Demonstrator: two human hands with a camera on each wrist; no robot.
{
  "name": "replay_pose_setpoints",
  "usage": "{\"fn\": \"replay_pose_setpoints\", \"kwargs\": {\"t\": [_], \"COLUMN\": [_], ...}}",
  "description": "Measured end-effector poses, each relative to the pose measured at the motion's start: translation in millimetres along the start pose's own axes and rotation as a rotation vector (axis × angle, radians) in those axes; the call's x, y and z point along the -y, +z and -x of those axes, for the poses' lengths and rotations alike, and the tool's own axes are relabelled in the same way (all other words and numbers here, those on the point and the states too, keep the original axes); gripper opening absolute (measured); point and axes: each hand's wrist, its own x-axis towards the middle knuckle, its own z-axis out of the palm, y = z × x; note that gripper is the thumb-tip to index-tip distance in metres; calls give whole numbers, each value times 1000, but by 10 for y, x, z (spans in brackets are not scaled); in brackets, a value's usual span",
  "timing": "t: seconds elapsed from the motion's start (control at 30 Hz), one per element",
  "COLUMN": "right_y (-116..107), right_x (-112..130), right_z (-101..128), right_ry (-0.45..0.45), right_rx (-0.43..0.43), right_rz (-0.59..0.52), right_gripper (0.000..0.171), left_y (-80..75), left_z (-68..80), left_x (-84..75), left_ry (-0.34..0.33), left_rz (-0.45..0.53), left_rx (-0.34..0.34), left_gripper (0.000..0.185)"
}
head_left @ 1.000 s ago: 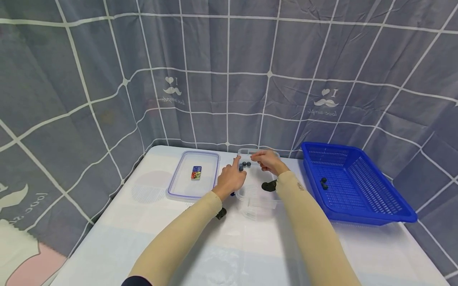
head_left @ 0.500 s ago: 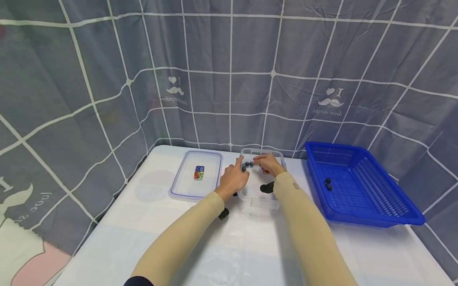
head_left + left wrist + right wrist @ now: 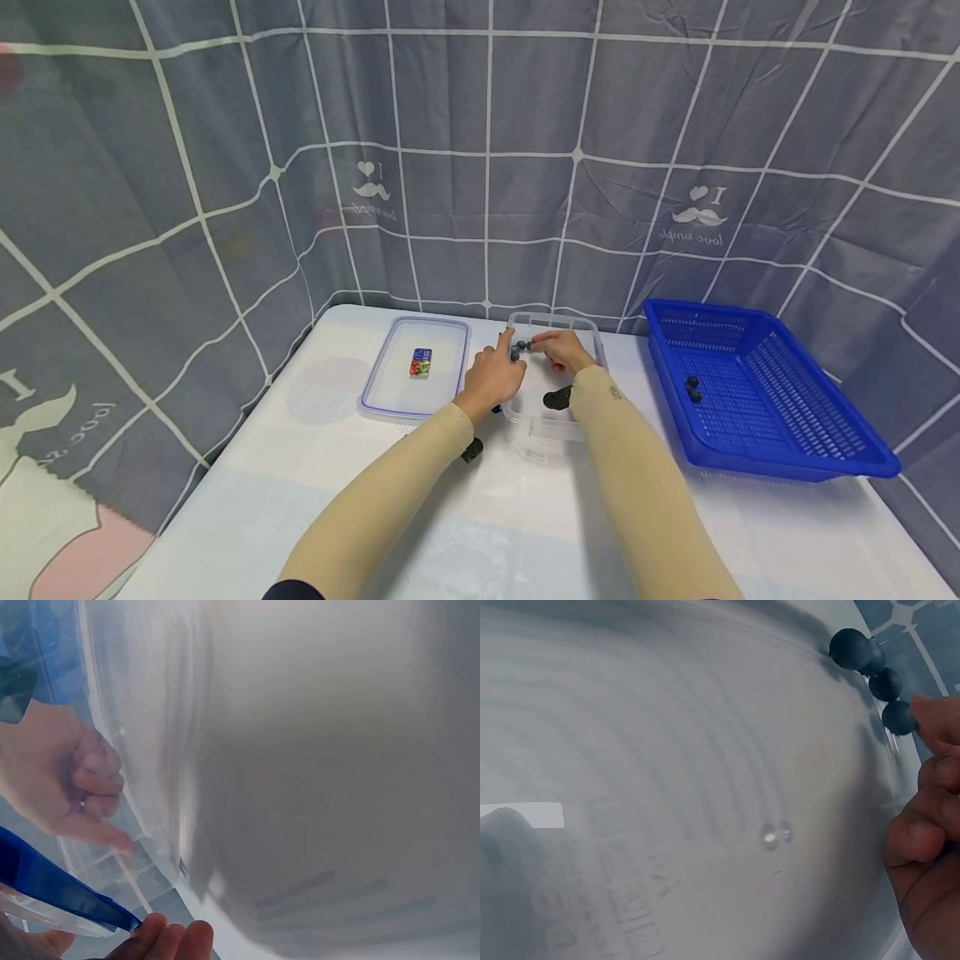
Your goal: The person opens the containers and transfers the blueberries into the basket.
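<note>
Container lengthwise away, berries inside

Dark blue balls, clustered in clear box

- The head camera is looking forward and down from above the near edge of the table, taking in both sleeved arms, the clear plastic container at mid-distance and the grid-patterned curtain behind it.
- The left wrist camera is sitting very near the clear plastic container, looking through its wall; the right hand is showing on the container's far side.
- The right wrist camera is looking closely into the container's floor, facing the dark blue balls at its far corner.
- All three views are sharing the container; head and right wrist views are sharing the balls.
</note>
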Motion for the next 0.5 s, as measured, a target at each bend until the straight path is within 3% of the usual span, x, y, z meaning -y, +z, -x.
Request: {"fn": "replay_pose_setpoints", "kwargs": {"t": [0.5], "right_y": [83], "right_x": [10], "right_z": [-32], "right_ry": [25], "right_rx": [-54], "right_rz": [81], "right_gripper": [35], "left_y": [19], "left_z": [-13], "left_x": [19], "left_ry": [17], "left_rz": [7], "left_rx": [-2], "left_gripper": [63]}}
